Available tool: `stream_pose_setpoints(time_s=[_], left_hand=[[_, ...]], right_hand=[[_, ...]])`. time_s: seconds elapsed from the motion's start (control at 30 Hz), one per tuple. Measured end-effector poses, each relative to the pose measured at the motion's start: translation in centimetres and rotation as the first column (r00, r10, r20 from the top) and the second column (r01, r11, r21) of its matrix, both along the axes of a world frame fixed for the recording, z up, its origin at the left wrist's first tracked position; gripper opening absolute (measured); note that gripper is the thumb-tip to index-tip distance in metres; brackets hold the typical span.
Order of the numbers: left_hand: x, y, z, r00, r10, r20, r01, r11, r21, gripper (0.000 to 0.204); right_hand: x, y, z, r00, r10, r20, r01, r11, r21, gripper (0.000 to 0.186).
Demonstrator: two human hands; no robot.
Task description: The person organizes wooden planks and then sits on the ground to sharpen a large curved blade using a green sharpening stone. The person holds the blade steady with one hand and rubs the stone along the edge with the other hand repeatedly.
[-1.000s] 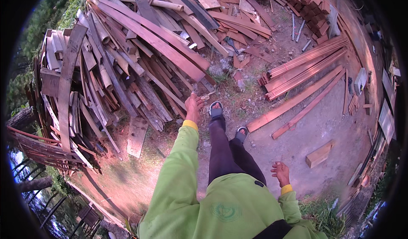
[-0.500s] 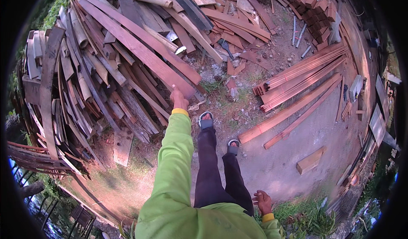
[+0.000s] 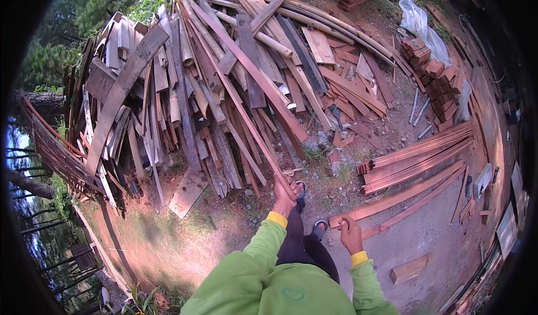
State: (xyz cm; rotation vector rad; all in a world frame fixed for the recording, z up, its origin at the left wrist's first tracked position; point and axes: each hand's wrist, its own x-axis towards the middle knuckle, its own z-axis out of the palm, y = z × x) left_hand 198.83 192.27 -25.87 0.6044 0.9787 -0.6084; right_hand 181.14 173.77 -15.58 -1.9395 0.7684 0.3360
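My left hand is closed round the near end of a long, narrow reddish plank. The plank is turned on its edge and runs away to the far left, over a large heap of timber. A second long reddish board lies on the heap just right of it. My right hand is raised over the ground on the right, its fingers loosely curled and a little apart, with nothing seen in them. Behind that hand lies a reddish beam on the ground; the two look apart.
Weathered planks and bamboo poles fan out in the heap. To the right are a bundle of reddish strips, stacked reddish blocks and a short wood block. Offcuts litter the ground beyond my sandalled feet.
My left hand has tipped the plank from flat onto its edge and drawn its end nearer. My right hand has risen from beside my hip. The view has swung left.
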Motion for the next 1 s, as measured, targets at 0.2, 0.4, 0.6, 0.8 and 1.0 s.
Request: stream_pose_setpoints(time_s=[0.2,0.4,0.6,0.8,1.0], left_hand=[[-12.3,-1.4,1.2,0.996,0.094,0.002,-0.089,0.948,-0.305,0.057],[-17.0,-5.8,10.4,0.980,-0.093,-0.176,0.046,0.966,-0.255,0.057],[-14.5,-1.3,2.1,0.919,-0.394,-0.006,0.385,0.902,-0.196,0.048],[1.5,2.6,4.1,0.978,-0.153,0.140,0.156,0.988,-0.013,0.091],[10.5,5.0,-0.5,0.959,0.021,0.284,0.027,0.987,-0.161,0.096]], right_hand=[[9.2,6.8,2.7,0.900,0.403,0.168,-0.411,0.911,0.019,0.060],[9.6,8.8,3.5,0.899,0.435,0.038,-0.436,0.900,0.007,0.074],[4.7,4.1,5.8,0.905,0.426,-0.008,-0.424,0.899,-0.111,0.074],[-4.9,1.9,9.5,0.894,0.449,0.013,-0.439,0.880,-0.184,0.072],[-11.5,1.8,11.4,0.892,0.444,-0.087,-0.440,0.804,-0.399,0.076]])
